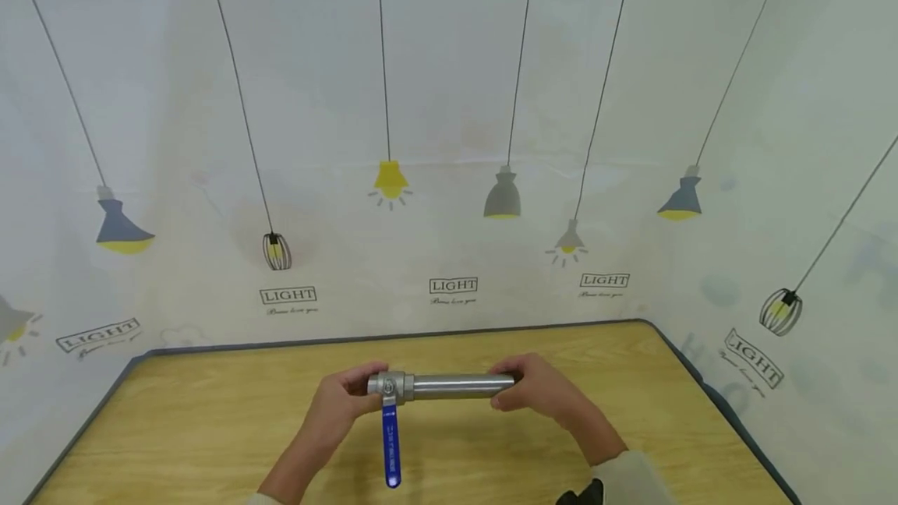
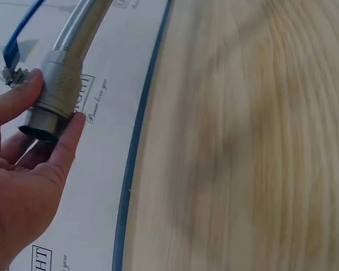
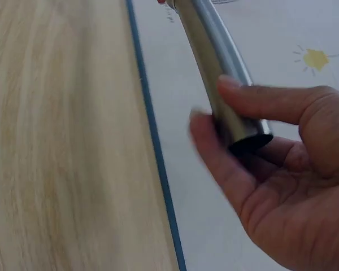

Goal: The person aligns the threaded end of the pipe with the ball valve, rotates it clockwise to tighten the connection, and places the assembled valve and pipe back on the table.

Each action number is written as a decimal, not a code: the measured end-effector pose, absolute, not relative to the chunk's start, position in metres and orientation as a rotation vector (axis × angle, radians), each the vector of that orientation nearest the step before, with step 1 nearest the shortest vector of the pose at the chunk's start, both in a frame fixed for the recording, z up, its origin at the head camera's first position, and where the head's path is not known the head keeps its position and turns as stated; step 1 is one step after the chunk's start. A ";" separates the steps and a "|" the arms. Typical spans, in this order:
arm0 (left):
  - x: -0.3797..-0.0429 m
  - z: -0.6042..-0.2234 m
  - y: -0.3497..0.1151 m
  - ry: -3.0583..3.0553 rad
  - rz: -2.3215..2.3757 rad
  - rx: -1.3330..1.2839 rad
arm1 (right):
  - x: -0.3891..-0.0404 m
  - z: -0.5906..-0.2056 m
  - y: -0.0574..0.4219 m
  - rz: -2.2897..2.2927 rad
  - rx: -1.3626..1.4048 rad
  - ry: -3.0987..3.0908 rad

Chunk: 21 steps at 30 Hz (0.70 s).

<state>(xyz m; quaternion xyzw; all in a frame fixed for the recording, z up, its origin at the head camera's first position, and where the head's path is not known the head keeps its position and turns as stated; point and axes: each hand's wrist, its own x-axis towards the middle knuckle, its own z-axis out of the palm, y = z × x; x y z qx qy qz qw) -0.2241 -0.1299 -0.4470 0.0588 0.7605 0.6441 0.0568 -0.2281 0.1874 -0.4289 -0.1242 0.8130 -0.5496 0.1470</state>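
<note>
A metal ball valve with a blue lever handle is joined end to end with a shiny steel pipe. Both hands hold this assembly level above the wooden table. My left hand grips the valve body, thumb on one side and fingers on the other; the left wrist view shows the valve's open end facing the palm. At the pipe's free end, my right hand pinches it between thumb and fingers. In the right wrist view the pipe's hollow end points toward the palm. The blue lever hangs toward me.
Below lies a wood-grain tabletop with a dark edge strip. Pale walls printed with hanging lamps and LIGHT labels rise behind it and at both sides. A dark object shows by the right sleeve.
</note>
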 end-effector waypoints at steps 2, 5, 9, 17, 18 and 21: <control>-0.226 -0.452 -0.133 2.423 1.781 0.281 | -0.230 -0.434 0.182 -1.467 -0.389 2.447; -0.227 -0.460 -0.136 2.606 1.481 0.477 | -0.231 -0.443 0.175 -1.322 -0.403 2.568; -0.226 -0.469 -0.138 2.760 1.210 0.644 | -0.231 -0.460 0.168 -1.185 -0.377 2.667; -0.230 -0.487 -0.136 2.765 1.066 0.662 | -0.231 -0.484 0.167 -1.075 -0.428 2.720; -0.229 -0.488 -0.136 2.763 1.054 0.651 | -0.230 -0.486 0.167 -1.069 -0.439 2.728; -0.227 -0.486 -0.137 2.761 1.011 0.638 | -0.225 -0.488 0.169 -1.056 -0.456 2.732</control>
